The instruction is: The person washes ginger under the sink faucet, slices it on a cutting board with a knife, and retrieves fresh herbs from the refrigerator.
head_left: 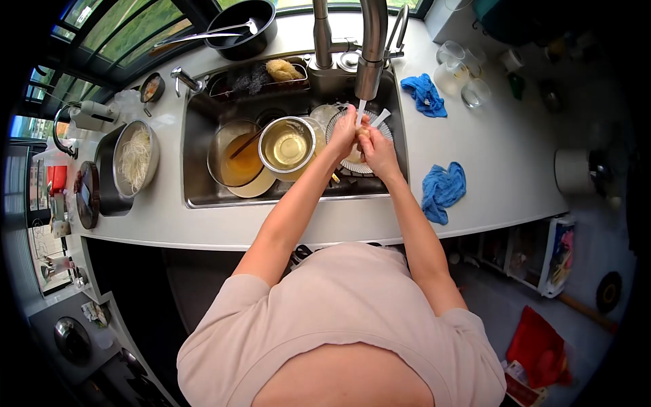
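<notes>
Both hands are together under the running tap [369,76], over the right part of the sink. My left hand [344,133] has its fingers curled in against the other hand. Closed as well, my right hand [380,150] presses its thumb and fingers together; what lies between the hands is too small and covered to make out. A flat white piece [382,117], perhaps a handle, sticks out just beyond the right hand; I cannot tell whether it is held. Below the hands sits a ribbed white dish [333,126], partly hidden by them.
Left in the sink [291,199] are a metal bowl [263,154] of yellowish liquid and a glass bowl [215,152] with brownish liquid. Blue cloths [444,192] and drinking glasses [476,93] are on the right counter. A bowl of pale shreds [135,159] stands left, a black pot [264,34] behind.
</notes>
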Motion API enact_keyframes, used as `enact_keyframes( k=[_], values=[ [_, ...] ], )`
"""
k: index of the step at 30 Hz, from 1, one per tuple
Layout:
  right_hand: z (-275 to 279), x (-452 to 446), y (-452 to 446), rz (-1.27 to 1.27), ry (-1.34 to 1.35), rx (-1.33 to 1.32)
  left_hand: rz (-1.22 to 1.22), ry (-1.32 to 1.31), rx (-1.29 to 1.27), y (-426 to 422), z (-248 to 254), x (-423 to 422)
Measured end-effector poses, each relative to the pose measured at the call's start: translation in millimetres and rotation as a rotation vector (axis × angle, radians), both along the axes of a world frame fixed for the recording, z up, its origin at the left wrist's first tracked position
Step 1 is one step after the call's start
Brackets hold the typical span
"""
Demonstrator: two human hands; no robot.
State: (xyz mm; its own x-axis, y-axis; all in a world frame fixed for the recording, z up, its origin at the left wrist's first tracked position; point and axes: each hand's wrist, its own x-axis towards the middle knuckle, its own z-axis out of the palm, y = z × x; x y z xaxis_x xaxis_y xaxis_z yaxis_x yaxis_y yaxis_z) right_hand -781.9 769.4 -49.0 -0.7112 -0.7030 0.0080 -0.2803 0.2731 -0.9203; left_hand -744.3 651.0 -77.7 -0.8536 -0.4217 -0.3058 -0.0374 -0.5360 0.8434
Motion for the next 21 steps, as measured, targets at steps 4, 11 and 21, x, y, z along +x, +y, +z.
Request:
enact_keyframes(
  k=[4, 11, 21],
  values=[
    [-11, -5, 5, -0.081, -0.405, -0.081, -0.105, 0.008, -0.082, 10, 3, 9],
    [-6, 13, 9, 0.141, 0.389, 0.078, -0.125, -0.346, -0.34, -9, -16, 4],
    [0, -2, -5, 0.12, 0.378, -0.159, -0.154, -0.247, 0.325, -21, 17, 30]
  ],
)
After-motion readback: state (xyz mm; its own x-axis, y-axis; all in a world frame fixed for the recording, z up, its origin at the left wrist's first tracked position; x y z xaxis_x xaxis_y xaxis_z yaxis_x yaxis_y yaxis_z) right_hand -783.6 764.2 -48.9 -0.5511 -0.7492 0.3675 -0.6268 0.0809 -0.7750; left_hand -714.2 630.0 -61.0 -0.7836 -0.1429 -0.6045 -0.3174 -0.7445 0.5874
